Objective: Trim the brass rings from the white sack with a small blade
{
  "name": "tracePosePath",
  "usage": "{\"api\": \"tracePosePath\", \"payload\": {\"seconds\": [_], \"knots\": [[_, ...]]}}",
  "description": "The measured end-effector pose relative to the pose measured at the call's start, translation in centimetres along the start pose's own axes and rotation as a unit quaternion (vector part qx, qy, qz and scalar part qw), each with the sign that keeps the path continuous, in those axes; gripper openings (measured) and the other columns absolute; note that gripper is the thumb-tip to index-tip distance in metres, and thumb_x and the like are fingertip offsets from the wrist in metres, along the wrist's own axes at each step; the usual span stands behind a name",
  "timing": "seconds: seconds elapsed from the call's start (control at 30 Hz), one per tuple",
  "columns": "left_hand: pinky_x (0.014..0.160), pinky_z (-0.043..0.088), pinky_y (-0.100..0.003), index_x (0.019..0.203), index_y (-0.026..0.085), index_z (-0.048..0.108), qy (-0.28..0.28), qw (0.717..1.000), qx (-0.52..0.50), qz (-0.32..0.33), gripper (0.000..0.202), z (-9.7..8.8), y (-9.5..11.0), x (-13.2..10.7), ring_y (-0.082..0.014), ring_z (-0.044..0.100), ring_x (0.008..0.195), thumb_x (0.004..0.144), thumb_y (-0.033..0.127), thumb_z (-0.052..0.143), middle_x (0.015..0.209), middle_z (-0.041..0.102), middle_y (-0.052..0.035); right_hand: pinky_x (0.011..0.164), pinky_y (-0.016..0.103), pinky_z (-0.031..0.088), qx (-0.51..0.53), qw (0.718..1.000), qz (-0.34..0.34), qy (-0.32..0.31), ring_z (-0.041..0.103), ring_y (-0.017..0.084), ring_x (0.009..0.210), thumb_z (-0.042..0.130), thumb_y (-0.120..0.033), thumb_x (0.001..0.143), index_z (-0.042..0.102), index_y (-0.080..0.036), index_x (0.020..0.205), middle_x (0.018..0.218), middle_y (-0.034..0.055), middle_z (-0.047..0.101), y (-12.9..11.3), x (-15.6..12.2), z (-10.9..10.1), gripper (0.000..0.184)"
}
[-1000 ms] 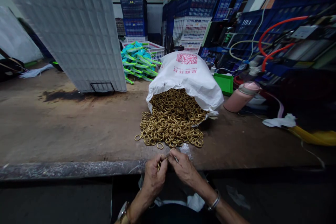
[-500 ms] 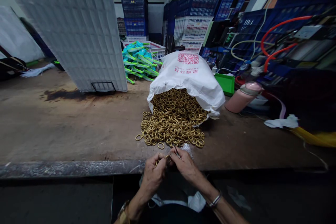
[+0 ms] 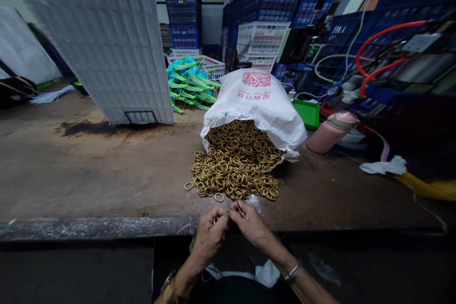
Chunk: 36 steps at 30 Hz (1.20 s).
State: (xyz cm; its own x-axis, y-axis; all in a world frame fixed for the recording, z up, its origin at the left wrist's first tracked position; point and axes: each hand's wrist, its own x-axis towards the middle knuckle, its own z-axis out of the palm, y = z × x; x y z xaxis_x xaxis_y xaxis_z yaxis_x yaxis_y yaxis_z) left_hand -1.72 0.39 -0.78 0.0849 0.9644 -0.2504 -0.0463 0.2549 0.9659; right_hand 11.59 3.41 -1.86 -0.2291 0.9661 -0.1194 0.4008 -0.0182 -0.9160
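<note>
My left hand (image 3: 209, 236) and my right hand (image 3: 248, 224) meet at the near edge of the workbench (image 3: 89, 175), fingers pinched together. The left hand holds brass rings (image 3: 215, 221) between its fingers. In the right hand's fingertips sits a thin metal piece (image 3: 239, 209). Just beyond the hands lies a heap of loose brass rings (image 3: 233, 171), spilling from a white sack (image 3: 254, 102) that lies on its side with red print on it. A crumpled bit of clear plastic (image 3: 253, 201) lies by the right hand.
A white gridded panel (image 3: 103, 38) leans at the back left. Teal and green bundles (image 3: 188, 85) fill a white basket behind the sack. A pink flask (image 3: 329, 130), a green box (image 3: 306, 113), red hoses (image 3: 377, 52) and stacked blue crates (image 3: 270, 0) crowd the right.
Both hands stay together at the bench edge, with small shifts of the fingers working the rings. The view has drifted slightly.
</note>
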Motion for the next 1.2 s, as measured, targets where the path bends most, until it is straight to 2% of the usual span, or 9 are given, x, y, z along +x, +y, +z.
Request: {"api": "tracePosePath", "payload": {"seconds": [0.1, 0.2, 0.43, 0.6, 0.8, 1.2], "knots": [[0.038, 0.026, -0.016, 0.059, 0.016, 0.046, -0.001, 1.000, 0.001, -0.005, 0.022, 0.0, 0.4, -0.1, -0.0043, 0.032, 0.037, 0.074, 0.032, 0.050, 0.044, 0.038, 0.0076, 0.055, 0.021, 0.033, -0.017, 1.000, 0.004, -0.006, 0.040, 0.010, 0.058, 0.046, -0.035, 0.075, 0.049, -0.017, 0.065, 0.059, -0.0044, 0.044, -0.2, 0.0, -0.1, 0.021], [0.036, 0.024, -0.016, 0.061, 0.016, 0.046, -0.012, 0.999, -0.021, -0.040, 0.023, 0.0, 0.6, -0.1, -0.0039, 0.032, 0.036, 0.074, 0.036, 0.051, 0.044, 0.039, 0.0076, 0.056, 0.021, 0.032, -0.018, 1.000, 0.007, -0.002, 0.040, 0.010, 0.059, 0.046, -0.036, 0.075, 0.048, -0.017, 0.064, 0.059, -0.0046, 0.044, -0.6, -0.1, -0.2, 0.022], [0.033, 0.020, -0.013, 0.075, 0.016, 0.047, -0.045, 0.976, -0.186, -0.106, 0.024, -0.1, 0.5, -0.2, -0.0018, 0.035, 0.036, 0.070, 0.038, 0.056, 0.057, 0.047, 0.0060, 0.055, 0.021, 0.032, 0.003, 1.000, 0.003, 0.012, 0.039, 0.009, 0.058, 0.044, -0.037, 0.077, 0.047, -0.017, 0.064, 0.058, -0.0052, 0.043, -1.0, -0.1, -0.2, 0.024], [0.033, 0.020, -0.013, 0.076, 0.016, 0.048, -0.051, 0.966, -0.230, -0.107, 0.025, -0.1, 0.7, -0.2, -0.0016, 0.036, 0.036, 0.068, 0.037, 0.059, 0.058, 0.047, 0.0062, 0.053, 0.021, 0.032, 0.069, 0.997, 0.021, -0.002, 0.038, 0.009, 0.056, 0.043, -0.038, 0.077, 0.046, -0.018, 0.064, 0.057, -0.0047, 0.042, -1.7, -0.4, -0.3, 0.024], [0.033, 0.019, -0.014, 0.074, 0.016, 0.048, -0.052, 0.967, -0.224, -0.106, 0.027, -0.2, 0.6, -0.2, -0.0018, 0.037, 0.036, 0.068, 0.040, 0.059, 0.057, 0.047, 0.0062, 0.054, 0.021, 0.034, 0.097, 0.995, 0.033, 0.001, 0.040, 0.010, 0.055, 0.045, -0.037, 0.075, 0.046, -0.018, 0.061, 0.056, -0.0041, 0.044, -2.2, -0.3, -0.4, 0.024], [0.034, 0.022, -0.014, 0.065, 0.016, 0.045, -0.044, 0.990, -0.112, -0.073, 0.034, -0.5, 0.3, -0.2, -0.0020, 0.033, 0.035, 0.072, 0.048, 0.054, 0.052, 0.044, 0.0064, 0.055, 0.021, 0.032, -0.007, 1.000, -0.027, 0.012, 0.042, 0.010, 0.059, 0.044, -0.033, 0.078, 0.050, -0.017, 0.065, 0.060, -0.0039, 0.046, -1.7, -0.4, -0.3, 0.021]]}}
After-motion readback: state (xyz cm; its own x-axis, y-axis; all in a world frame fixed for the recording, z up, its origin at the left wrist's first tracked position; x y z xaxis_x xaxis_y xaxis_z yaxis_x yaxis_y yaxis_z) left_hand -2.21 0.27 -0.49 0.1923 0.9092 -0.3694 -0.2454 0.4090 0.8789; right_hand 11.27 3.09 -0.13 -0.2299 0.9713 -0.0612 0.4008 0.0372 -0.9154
